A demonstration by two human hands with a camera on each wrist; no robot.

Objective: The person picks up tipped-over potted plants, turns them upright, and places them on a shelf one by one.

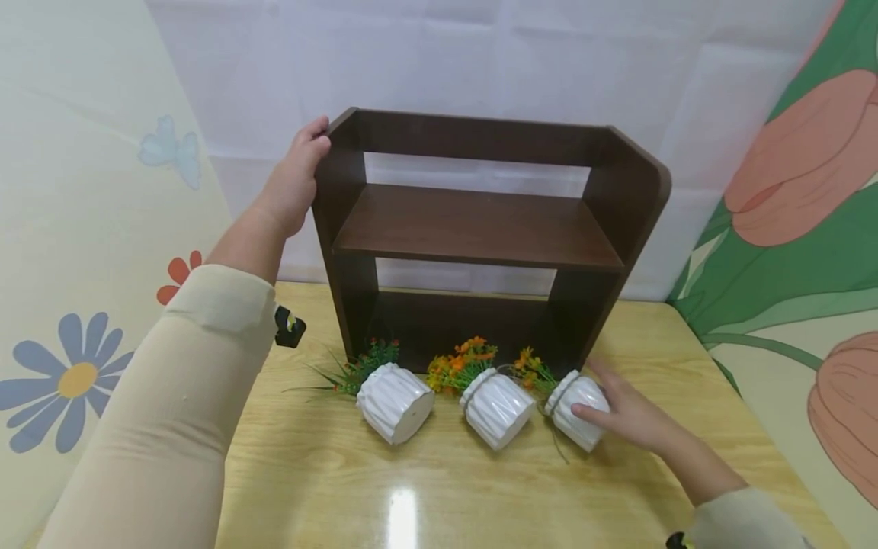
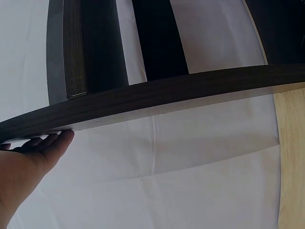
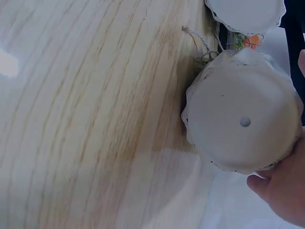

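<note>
A dark brown two-tier shelf stands on the wooden table. My left hand rests against its left side panel near the top; in the left wrist view the hand's fingers lie along the panel's outer face. Three white ribbed flowerpots lie tipped over before the shelf, bottoms toward me: a left pot, a middle pot and a right pot. My right hand holds the right pot, thumb and fingers on either side. The right wrist view shows the pot's round base with a hole.
Red-dotted greenery and orange flowers spill from the pots toward the bottom shelf. Behind hangs a white cloth. Painted panels flank the table, with flowers on the left and large tulips on the right.
</note>
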